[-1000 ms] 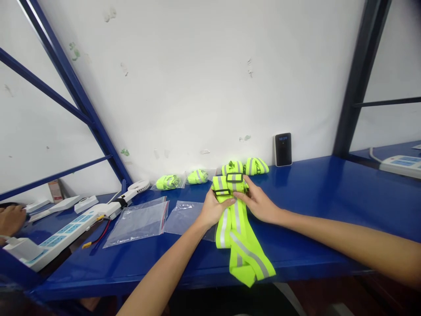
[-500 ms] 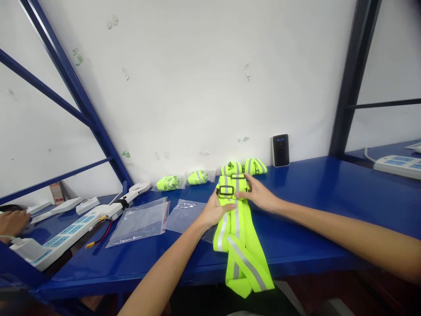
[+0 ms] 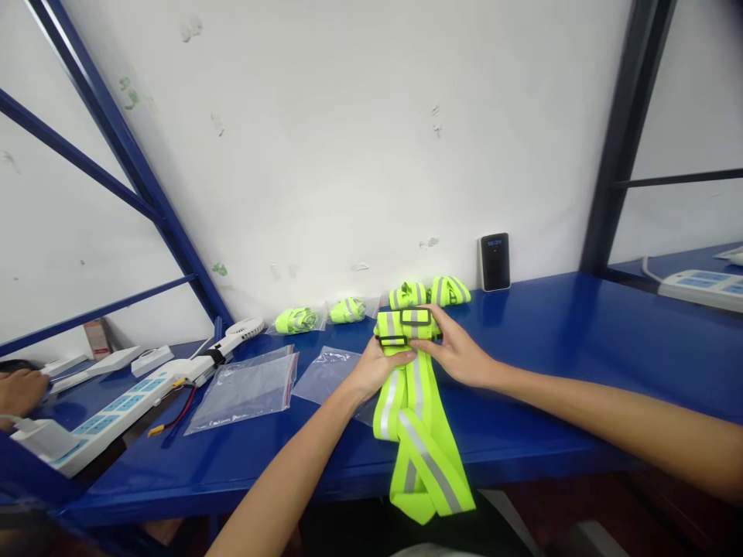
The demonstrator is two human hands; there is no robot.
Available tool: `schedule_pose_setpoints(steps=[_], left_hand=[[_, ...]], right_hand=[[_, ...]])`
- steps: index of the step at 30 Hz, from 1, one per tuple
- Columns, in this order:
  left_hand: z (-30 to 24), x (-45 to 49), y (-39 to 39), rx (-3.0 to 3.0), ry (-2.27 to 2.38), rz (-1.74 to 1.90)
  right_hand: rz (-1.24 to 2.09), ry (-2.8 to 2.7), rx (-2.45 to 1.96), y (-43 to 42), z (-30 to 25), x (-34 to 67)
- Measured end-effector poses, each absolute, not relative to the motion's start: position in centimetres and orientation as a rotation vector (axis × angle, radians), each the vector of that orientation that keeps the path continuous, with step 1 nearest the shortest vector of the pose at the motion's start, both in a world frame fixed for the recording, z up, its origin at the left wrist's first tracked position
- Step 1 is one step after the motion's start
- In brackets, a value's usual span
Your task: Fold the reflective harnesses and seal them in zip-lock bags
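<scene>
Both grips are clenched on the same thing here: the left hand [image 3: 377,368] and the right hand [image 3: 456,356] are holding the folded top of a neon yellow hi-vis reflective belt [image 3: 419,456] from either side, with the left thumb lying across the front. Two black plastic buckles [image 3: 416,316] sit on top of the fold, right by the fingers, and the long silver-striped tails hang down past the front edge of the blue counter [image 3: 551,340]. Just behind the belt are two rolled neon bands [image 3: 409,295] near the white wall [image 3: 348,155], and next to those, further left, two more rolled bands [image 3: 297,320] are sitting on clear plastic bags. Right beside the left hand lies a flat clear bag [image 3: 328,371], then a zip bag with a red seal [image 3: 244,394]. A black power bank with a small blue display [image 3: 494,261] leans against the wall on the right. Over on the left there's a white power strip [image 3: 116,410], a red and black wire [image 3: 174,418], a small white fan [image 3: 244,329], and someone else's hand [image 3: 20,389] at the edge of the view
</scene>
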State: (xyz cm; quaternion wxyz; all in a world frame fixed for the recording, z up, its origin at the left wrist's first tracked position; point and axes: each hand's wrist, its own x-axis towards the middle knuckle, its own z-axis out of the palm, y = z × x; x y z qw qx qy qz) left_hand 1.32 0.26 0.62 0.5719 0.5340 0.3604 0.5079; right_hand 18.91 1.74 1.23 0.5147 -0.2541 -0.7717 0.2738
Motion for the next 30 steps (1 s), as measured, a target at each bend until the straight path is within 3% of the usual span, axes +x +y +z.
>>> schedule_pose_setpoints(steps=[9,24,30], left_hand=[[0.7,1.0,0.5,1.471,0.815,1.192],[1.4,1.5,0.5,1.133,0.643,1.328],[1.6,1.0,0.5,1.09,0.66,1.328]], right_hand=[[0.612,-1.875,-0.712,1.9,1.7,19.6],[0.145,-1.969,-0.47,4.3,0.0,19.4],[0.274,-2.115,-0.389,3.3,1.0,19.9]])
